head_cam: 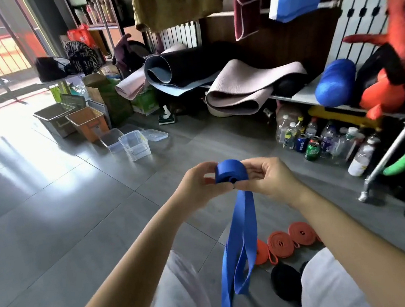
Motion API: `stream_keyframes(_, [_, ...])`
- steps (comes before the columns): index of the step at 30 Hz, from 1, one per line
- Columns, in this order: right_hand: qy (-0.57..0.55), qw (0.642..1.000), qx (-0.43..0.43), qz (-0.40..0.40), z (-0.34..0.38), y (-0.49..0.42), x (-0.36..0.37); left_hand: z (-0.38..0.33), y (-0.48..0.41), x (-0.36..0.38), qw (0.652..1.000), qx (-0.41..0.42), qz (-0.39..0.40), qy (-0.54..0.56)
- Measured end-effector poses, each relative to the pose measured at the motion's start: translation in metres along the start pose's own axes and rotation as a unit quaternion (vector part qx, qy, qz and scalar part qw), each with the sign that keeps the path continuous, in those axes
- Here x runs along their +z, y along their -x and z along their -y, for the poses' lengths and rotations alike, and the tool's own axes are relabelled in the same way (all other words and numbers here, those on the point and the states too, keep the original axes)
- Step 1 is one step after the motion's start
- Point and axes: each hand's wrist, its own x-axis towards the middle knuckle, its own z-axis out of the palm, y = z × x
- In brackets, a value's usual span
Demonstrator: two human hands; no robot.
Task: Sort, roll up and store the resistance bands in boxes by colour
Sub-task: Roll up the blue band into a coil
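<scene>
Both hands up at mid-frame, working one blue band [231, 173].
- Left hand [196, 186]: fingers curled over the top of the coil, thumb under it, gripping its left side.
- Right hand [268, 179]: fingers and thumb pinching the coil's right side. Fingertips of both hands nearly meet under the coil.
- Band state: upper part wound into a tight coil, open centre facing the camera. The rest hangs loose as a doubled strip, straight down between the knees. Its lower end runs off near the bottom edge of the view. The band is held in the air, well above the floor [78, 216].

On the floor:
- Orange bands [291, 239]: rolled coils lying flat in a row, just right of the hanging blue strip, touching each other or close to it. The leftmost one is partly hidden behind the strip.
- Dark lump [285, 282] between the legs, below the orange coils. Can't tell what it is.
- Clear boxes [134, 145]: two, open, side by side, well ahead of the hands, with a clear lid [155, 134] flat just behind them. Nothing readable inside from here.
- Orange bin [88, 122] and grey bin [54, 116] further back left.

Right side: mats [247, 91] loosely rolled on a low shelf, blue roller [334, 82] beside them, bottles [320, 141] and cans clustered on the floor underneath.
</scene>
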Motion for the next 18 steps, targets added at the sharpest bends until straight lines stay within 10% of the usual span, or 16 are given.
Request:
stream_keyframes(7, [0.160,0.986,0.016,0.050,-0.007,0.015,0.015,-0.010,0.005,-0.003,0.898,0.100,0.080,-0.422])
stream_keyframes(18, [0.003,1.000,0.009,-0.019,-0.027,0.036,0.014,0.022,0.021,0.009,0.997,0.036,0.016,0.070])
